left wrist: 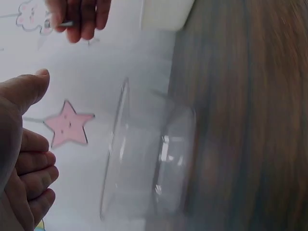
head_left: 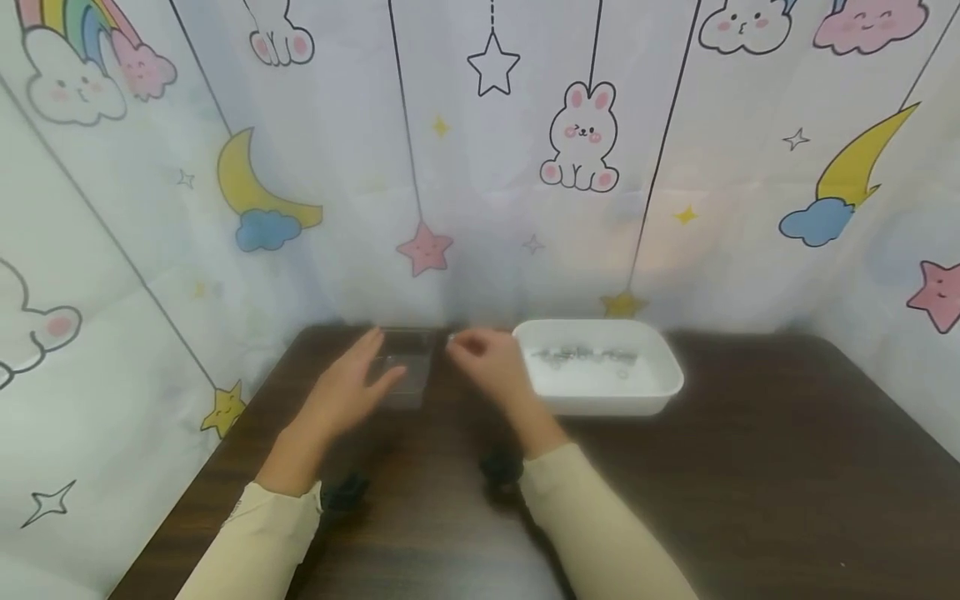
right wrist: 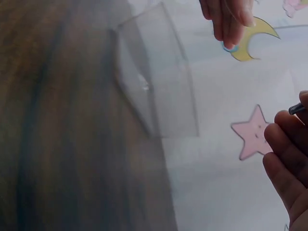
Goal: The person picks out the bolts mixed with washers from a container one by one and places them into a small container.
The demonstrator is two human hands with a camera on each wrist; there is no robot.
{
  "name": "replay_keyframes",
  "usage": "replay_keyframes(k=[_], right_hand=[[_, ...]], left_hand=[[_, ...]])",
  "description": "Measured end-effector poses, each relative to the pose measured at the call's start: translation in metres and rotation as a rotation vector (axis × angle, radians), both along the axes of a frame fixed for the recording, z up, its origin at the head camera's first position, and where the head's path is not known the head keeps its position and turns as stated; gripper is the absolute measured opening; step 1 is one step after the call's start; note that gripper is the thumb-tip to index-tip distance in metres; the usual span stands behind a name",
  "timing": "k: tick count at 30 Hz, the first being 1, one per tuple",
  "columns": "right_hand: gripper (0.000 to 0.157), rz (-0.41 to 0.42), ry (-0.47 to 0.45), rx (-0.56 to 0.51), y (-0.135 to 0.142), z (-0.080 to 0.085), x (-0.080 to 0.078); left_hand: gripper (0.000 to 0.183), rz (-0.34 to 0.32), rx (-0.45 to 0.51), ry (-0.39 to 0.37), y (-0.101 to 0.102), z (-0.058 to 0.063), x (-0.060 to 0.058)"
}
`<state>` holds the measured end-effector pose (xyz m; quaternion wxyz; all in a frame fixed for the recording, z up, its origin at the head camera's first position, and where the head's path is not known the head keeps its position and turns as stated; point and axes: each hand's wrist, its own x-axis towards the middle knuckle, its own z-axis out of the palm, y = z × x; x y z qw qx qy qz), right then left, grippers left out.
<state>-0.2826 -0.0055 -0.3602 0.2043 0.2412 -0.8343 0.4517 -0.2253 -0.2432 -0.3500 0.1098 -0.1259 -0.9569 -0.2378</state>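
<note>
My right hand [head_left: 491, 364] pinches a small threaded metal screw [right wrist: 297, 109] between thumb and forefinger, to the right of a clear plastic box [head_left: 408, 385]. In the left wrist view, the tip of that screw [left wrist: 68, 23] sticks out from the fingertips. My left hand [head_left: 347, 385] holds nothing; its thumb stands apart from the fingers, at the box's left side. From the head, this hand covers part of the box. The box [left wrist: 139, 163] shows transparent walls in the left wrist view. A small shiny spot shows in it, too blurred to identify.
A white rectangular basin [head_left: 600, 406] stands right of my right hand, with several small metal pieces [head_left: 585, 355] inside. The dark wooden table [head_left: 750, 483] ends at the back against a patterned curtain [head_left: 495, 167]. Dark blurred items sit under both wrists.
</note>
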Motion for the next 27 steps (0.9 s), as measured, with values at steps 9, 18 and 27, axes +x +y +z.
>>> replay_keyframes(k=[9,18,27], right_hand=[[0.02,0.061,-0.055,0.072,-0.021,-0.002,0.009],[0.016,0.105,-0.025,0.154,-0.03,-0.014,0.01],[0.015,0.11,0.027,0.342,-0.03,-0.022,0.007]], left_hand=[[0.082,0.041,-0.008,-0.122,-0.023,-0.021,-0.009],[0.078,0.007,0.008,-0.123,-0.026,-0.037,-0.011],[0.076,-0.038,0.019,-0.077,-0.011,-0.039,-0.012]])
